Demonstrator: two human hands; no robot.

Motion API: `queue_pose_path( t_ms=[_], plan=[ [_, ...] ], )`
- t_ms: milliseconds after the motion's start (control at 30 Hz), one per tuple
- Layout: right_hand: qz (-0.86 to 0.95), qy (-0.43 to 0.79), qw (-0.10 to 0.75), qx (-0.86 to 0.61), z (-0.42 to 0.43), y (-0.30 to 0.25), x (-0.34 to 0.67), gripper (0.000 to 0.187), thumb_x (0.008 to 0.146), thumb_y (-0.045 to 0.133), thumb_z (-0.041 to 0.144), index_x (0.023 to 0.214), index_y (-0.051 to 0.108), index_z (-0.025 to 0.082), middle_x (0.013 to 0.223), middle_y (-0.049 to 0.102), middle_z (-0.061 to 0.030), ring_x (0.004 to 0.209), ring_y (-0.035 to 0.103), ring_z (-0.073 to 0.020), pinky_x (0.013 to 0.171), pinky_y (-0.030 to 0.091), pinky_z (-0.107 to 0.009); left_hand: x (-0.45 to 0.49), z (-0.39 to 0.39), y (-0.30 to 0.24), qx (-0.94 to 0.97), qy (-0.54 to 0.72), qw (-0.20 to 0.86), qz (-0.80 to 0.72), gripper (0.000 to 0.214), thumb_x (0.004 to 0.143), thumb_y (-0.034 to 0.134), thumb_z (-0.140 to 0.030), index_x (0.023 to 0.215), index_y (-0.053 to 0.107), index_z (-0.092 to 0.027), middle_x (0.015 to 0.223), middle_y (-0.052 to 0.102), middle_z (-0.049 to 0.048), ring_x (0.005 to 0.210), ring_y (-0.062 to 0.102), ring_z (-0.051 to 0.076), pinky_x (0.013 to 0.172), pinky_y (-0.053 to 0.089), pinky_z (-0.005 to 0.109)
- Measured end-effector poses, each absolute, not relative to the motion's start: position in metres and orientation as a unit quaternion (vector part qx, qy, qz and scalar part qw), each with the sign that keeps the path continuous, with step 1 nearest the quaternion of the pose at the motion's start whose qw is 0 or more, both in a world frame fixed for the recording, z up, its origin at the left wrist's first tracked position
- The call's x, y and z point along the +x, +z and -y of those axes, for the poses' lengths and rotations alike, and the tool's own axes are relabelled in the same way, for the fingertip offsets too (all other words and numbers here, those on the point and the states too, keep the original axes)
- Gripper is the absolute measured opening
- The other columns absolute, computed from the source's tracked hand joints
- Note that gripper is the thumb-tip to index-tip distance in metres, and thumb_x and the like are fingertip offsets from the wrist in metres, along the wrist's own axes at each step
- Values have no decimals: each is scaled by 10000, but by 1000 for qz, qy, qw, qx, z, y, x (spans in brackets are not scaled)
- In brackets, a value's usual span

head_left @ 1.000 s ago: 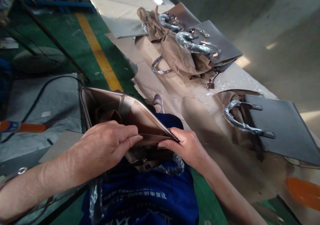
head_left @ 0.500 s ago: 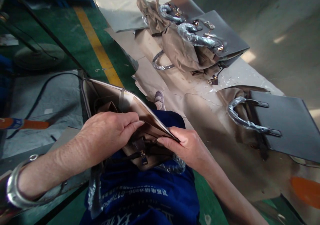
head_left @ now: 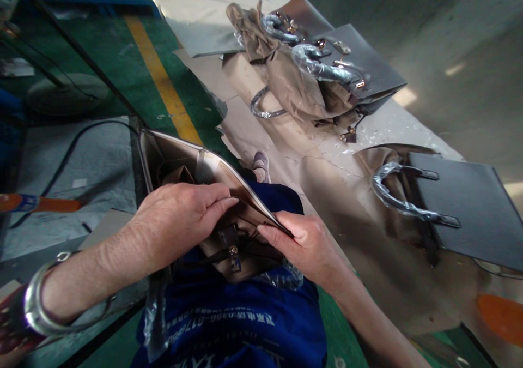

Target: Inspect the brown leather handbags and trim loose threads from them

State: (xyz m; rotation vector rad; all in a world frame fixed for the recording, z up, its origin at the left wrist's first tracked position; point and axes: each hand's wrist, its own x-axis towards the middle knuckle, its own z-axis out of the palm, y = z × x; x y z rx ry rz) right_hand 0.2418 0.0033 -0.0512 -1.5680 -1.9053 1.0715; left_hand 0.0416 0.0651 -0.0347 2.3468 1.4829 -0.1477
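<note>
Head camera, looking down into the lap, and both hands are busy at one open bag, its mouth gaping right between them. On the left of the grip, the left hand reaches over the opening, thumb pressed to curled fingers at the edge of the brown lining; the tucked fingertips are hidden. Over to the right hand, and it's a firm pinch: thumb on the inner side, fingers behind, with the near corner of the bag's rim squeezed between. Just below and between the two hands dangles a zipper pull, and below the left wrist hangs a plastic-wrapped handle against the blue apron with its white printing. A silvery bracelet sits on the left forearm, well behind the grip. Look past the bag's rim, and there's a shoe just beyond it. Out to the right of the right hand runs a paper-covered table, and on it, well apart from the grip, lies a gray bag with a wrapped, looped handle. Farther off, ahead of the right hand, bags sit in a heap, brown fabric spilling out. Left of the left hand, an orange handle juts in over a gray surface crossed by a dark cable.
</note>
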Motion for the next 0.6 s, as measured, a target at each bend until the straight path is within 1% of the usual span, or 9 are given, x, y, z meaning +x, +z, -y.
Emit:
queue_pose_path(
  t_ms=[100, 233, 333, 467, 600],
  plan=[
    [690, 380, 225, -573, -3, -52, 240, 359, 872, 506, 323, 568, 386, 176, 534, 332, 72, 480, 308, -52, 476, 264, -197, 40, -64, -36, 831, -40, 180, -526, 403, 883, 276, -460, 841, 613, -244, 691, 656, 31, 663, 643, 259, 603, 419, 343],
    [691, 375, 230, -574, -2, -54, 238, 323, 879, 488, 334, 602, 469, 168, 540, 370, 64, 494, 355, -60, 480, 277, -201, 40, -65, -38, 832, -27, 178, -525, 400, 884, 288, -465, 860, 627, -254, 725, 674, 35, 683, 648, 270, 607, 430, 353],
    [691, 372, 234, -574, -1, -57, 238, 322, 884, 474, 342, 617, 499, 165, 553, 402, 54, 510, 389, -67, 491, 288, -205, 40, -65, -40, 831, -29, 179, -526, 408, 884, 299, -481, 863, 638, -255, 738, 682, 36, 682, 646, 266, 616, 438, 357],
    [694, 362, 239, -575, 1, -59, 238, 350, 890, 454, 347, 587, 460, 172, 543, 390, 52, 499, 373, -71, 486, 280, -213, 39, -66, -40, 832, -18, 183, -523, 387, 891, 320, -474, 894, 643, -261, 758, 688, 27, 697, 645, 247, 634, 445, 344],
    [690, 358, 252, -577, 1, -62, 238, 350, 892, 442, 328, 576, 391, 186, 537, 359, 57, 496, 353, -73, 475, 273, -206, 34, -73, -38, 834, 24, 238, -497, 289, 889, 398, -419, 869, 638, -259, 795, 680, -14, 724, 632, 184, 667, 438, 282]
  ],
)
